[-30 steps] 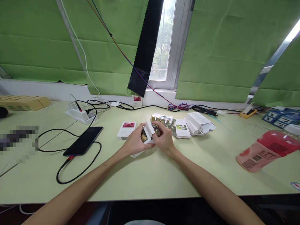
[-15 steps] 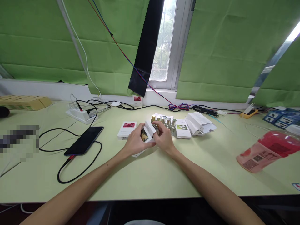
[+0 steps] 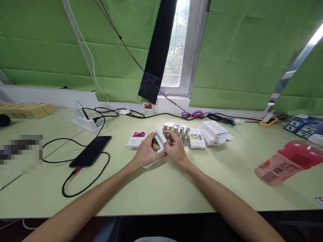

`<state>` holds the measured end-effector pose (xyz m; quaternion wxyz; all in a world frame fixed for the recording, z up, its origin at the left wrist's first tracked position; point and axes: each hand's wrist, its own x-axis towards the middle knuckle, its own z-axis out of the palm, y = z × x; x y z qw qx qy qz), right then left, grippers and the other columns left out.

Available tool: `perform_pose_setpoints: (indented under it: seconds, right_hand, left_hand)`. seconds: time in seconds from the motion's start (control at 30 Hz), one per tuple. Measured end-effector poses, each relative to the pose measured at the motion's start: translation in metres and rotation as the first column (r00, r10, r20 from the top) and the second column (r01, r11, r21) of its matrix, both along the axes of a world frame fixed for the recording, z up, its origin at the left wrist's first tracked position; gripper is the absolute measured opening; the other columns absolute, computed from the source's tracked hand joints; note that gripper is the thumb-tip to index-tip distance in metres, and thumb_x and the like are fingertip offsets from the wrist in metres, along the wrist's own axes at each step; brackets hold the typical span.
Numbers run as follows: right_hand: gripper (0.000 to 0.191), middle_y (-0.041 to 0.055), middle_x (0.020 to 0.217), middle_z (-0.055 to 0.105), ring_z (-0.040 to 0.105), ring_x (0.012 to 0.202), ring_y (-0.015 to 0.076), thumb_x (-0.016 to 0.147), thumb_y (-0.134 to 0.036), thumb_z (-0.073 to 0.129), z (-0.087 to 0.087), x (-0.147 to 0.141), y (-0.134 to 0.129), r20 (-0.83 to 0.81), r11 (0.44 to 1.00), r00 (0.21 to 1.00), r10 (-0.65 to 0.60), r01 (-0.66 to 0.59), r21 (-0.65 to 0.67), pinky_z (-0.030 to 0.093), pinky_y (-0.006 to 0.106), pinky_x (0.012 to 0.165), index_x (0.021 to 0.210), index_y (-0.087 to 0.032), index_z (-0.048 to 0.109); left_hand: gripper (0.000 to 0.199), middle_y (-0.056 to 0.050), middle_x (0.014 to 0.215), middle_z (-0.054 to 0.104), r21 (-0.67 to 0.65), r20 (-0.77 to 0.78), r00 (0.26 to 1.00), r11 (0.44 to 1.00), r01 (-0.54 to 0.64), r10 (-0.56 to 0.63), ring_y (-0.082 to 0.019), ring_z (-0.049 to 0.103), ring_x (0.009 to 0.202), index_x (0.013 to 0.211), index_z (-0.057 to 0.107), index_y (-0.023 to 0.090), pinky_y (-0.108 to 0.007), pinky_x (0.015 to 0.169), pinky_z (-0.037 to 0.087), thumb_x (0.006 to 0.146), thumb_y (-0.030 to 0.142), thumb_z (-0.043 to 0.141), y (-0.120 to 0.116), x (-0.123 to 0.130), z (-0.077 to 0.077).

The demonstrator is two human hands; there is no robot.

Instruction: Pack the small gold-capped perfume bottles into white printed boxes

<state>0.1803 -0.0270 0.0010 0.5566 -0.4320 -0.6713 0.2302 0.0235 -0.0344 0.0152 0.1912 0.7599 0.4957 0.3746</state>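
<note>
A small white box (image 3: 160, 140) with a yellow floral picture is tilted up off the table. My left hand (image 3: 147, 150) is wrapped round its left side, thumb along the bottom. My right hand (image 3: 176, 148) grips the box's right edge with bent fingers. Just behind the hands stand several glass bottles (image 3: 181, 131) with gold and silver caps, partly hidden by my right hand. A white box with a red picture (image 3: 137, 139) lies to the left, and one with a green and white picture (image 3: 197, 138) lies to the right. Under my left hand a white piece (image 3: 150, 164) peeks out.
Opened white cartons (image 3: 214, 132) lie at the right. A black phone (image 3: 91, 152) with a cable and a power strip (image 3: 89, 124) are on the left. A pink-labelled bottle (image 3: 285, 163) stands far right. Cables run along the wall.
Both hands hold the box in almost the same place. The fingers of my right hand have shifted slightly at its edge.
</note>
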Motion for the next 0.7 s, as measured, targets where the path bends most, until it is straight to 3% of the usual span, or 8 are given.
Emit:
perform_pose_setpoints:
  seconds: [0.17, 0.3, 0.43, 0.7]
  right_hand:
    - [0.034, -0.0005, 0.084, 0.065, 0.052, 0.064, 0.0145, 0.076, -0.028, 0.051, 0.0008, 0.0001, 0.0, -0.006, 1.0, 1.0, 0.014, -0.014, -0.02, 0.044, 0.028, 0.06, 0.107, -0.022, 0.064]
    - [0.036, -0.0049, 0.069, 0.052, 0.046, 0.058, 0.0132, 0.074, -0.028, 0.052, 0.0, 0.0005, 0.001, -0.009, 0.999, 1.0, 0.017, -0.018, -0.039, 0.039, 0.026, 0.056, 0.108, -0.022, 0.063]
    - [0.049, -0.0092, 0.06, 0.04, 0.042, 0.052, 0.0126, 0.072, -0.027, 0.052, -0.001, 0.0011, 0.0016, -0.021, 0.997, 1.0, 0.009, -0.01, -0.074, 0.036, 0.026, 0.053, 0.121, -0.021, 0.058]
    - [0.068, -0.0111, 0.056, 0.04, 0.043, 0.05, 0.0131, 0.074, -0.026, 0.053, -0.0015, 0.0014, 0.0017, -0.036, 0.994, 0.998, 0.041, -0.045, -0.096, 0.035, 0.026, 0.053, 0.141, -0.018, 0.047]
  left_hand:
    - [0.064, -0.002, 0.103, 0.069, 0.006, 0.0, 1.0, 1.0, 0.002, -0.002, -0.02, 0.064, 0.087, 0.122, 0.056, 0.022, -0.03, 0.073, 0.05, 0.067, 0.044, 0.079, 0.0002, 0.0002, -0.0005]
    - [0.065, -0.001, 0.102, 0.068, 0.003, 0.002, 1.0, 1.0, 0.009, -0.009, -0.02, 0.063, 0.085, 0.122, 0.056, 0.022, -0.03, 0.072, 0.05, 0.066, 0.044, 0.08, 0.001, 0.0002, -0.0013]
    - [0.066, -0.001, 0.099, 0.068, -0.004, -0.011, 1.0, 1.0, 0.012, -0.012, -0.019, 0.062, 0.083, 0.121, 0.056, 0.022, -0.03, 0.07, 0.049, 0.066, 0.048, 0.08, 0.0015, -0.0003, -0.0015]
    - [0.066, -0.002, 0.099, 0.068, 0.011, -0.035, 0.999, 1.0, 0.005, -0.004, -0.02, 0.062, 0.083, 0.12, 0.055, 0.021, -0.03, 0.07, 0.048, 0.067, 0.051, 0.08, 0.0025, -0.0006, -0.0026]
